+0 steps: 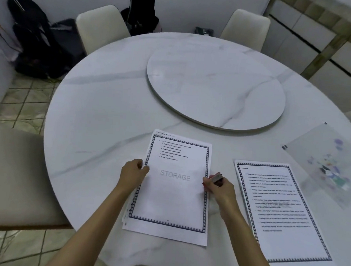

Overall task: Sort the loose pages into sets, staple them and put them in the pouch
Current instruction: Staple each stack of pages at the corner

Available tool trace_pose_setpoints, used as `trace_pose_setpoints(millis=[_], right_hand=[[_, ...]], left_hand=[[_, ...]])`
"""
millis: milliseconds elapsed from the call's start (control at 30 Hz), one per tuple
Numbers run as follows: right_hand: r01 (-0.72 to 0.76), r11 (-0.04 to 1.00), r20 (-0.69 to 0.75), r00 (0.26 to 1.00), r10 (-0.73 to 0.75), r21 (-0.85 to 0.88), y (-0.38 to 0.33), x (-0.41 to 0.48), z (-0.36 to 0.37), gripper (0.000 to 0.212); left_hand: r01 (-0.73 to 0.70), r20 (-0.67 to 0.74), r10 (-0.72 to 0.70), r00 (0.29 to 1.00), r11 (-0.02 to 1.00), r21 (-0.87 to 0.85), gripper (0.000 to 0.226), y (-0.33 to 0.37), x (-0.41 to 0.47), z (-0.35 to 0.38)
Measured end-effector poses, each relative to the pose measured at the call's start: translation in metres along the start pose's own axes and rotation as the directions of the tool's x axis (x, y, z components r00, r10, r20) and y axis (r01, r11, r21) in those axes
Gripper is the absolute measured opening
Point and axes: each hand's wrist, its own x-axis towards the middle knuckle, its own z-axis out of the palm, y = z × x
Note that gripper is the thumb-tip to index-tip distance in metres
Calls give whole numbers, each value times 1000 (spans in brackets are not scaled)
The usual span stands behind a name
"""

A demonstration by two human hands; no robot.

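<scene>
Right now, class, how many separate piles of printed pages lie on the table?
2. One pile lies front and centre: the left hand grips its left edge, the right hand, holding a stapler, touches its right edge. The second pile lies to its right. None seems hidden.

A bordered page stack marked STORAGE lies flat, a second stack just right of it, the clear pouch farther right, a small stapler between the stacks.

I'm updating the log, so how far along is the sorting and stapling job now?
Looks done: pages lie in two sets, the right set put aside. In hand: left hand grips the middle set by one edge; right hand holds a small stapler at the other edge. Left: filling the clear pouch, lying apart.
</scene>
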Motion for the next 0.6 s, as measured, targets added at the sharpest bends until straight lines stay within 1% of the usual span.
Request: trace_pose_setpoints(millis=[33,133,167,200,233,267,300,333,367,433,467,500,567,600], right_hand=[[-13,1000,3,1000,13,26,0,1,0,12],[-41,996,17,999,40,81,1,3,-3,11],[-50,994,24,999,48,102,1,4,-4,11],[-59,990,31,998,55,130,1,4,-5,11],[-67,986,38,997,62,154,2,5,-6,12],[-73,983,42,997,67,170,2,5,-7,12],[-77,981,44,997,71,177,3,5,-8,12],[-80,980,43,996,73,180,4,5,-8,12],[-83,980,43,996,77,180,5,6,-9,13],[-91,981,50,995,83,174,5,6,-10,13],[-89,983,51,995,82,160,5,5,-10,13],[-76,990,41,997,71,119,5,4,-10,14],[0,998,-3,1000,0,-56,2,1,-13,16],[47,987,-19,999,-50,-155,-1,-1,-15,17]], left_hand=[[4,9,-4,1000,1000,-17,30,2,1,1],[48,23,-46,999,996,-81,36,6,4,2],[57,32,-53,998,991,-118,31,8,4,1],[74,49,-68,997,987,-141,16,8,6,2],[83,59,-75,995,985,-148,6,10,4,1],[102,62,-94,994,984,-144,26,10,5,2],[117,70,-108,992,980,-159,36,12,5,2],[126,70,-115,991,978,-167,37,12,6,3],[132,77,-120,990,975,-176,33,14,5,3],[122,90,-108,990,979,-160,14,15,4,4],[95,79,-86,993,989,-117,6,14,4,6],[55,57,-50,997,995,-85,10,12,4,8],[-16,2,16,1000,999,-49,21,7,4,12],[-44,-19,43,999,998,-55,25,7,2,13]])
